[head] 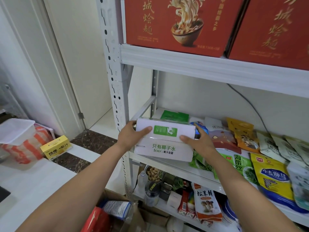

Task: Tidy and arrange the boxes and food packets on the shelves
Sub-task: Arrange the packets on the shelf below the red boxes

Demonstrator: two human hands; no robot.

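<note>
A white box with green print [164,149] sits at the left end of the middle shelf [189,169], its front edge over the shelf lip. My left hand [132,133] grips its left end, thumb on top. My right hand [199,141] grips its right end, thumb on the top face. Behind it lies a green packet [174,115]. To the right, several food packets lie loosely: an orange one [244,134], a green seaweed one [240,164], a yellow one [272,178].
Two red noodle boxes [175,22] [274,29] fill the upper shelf. The lower shelf holds a mushroom packet [206,201], jars and a peanut container [153,174]. A yellow box [56,147] and a plastic tub [16,131] stand on the counter at left. A white upright post [115,77] frames the shelf.
</note>
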